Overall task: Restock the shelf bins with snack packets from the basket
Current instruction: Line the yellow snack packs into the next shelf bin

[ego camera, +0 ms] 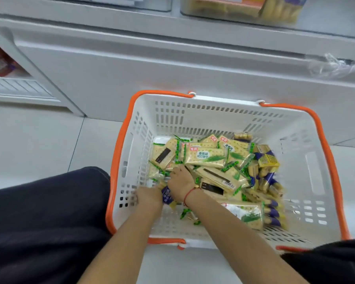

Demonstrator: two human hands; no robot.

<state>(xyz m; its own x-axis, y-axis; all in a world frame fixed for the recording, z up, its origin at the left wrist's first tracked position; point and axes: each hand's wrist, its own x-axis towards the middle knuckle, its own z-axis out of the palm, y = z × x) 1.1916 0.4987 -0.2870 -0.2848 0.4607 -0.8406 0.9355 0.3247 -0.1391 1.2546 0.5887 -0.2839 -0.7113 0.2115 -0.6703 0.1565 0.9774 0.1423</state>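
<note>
Both hands are down inside the basket (217, 111), each grip buried among the snack packets (205, 158): the right hand (181, 181) lies knuckles-up with its fingers curled into the pile, the left hand (148, 196) beside it against the near-left wall, touching a purple-ended packet (166, 196). Whether either grip has closed on a packet or only rakes at them I cannot tell. Loose green-printed packets lie just ahead of and to the right of the right hand; the shelf bins (242, 9) sit well above and beyond. Gathering a flat, aligned stack between both palms would likely carry better than a loose fistful, since the slippery wrappers may slide.
</note>
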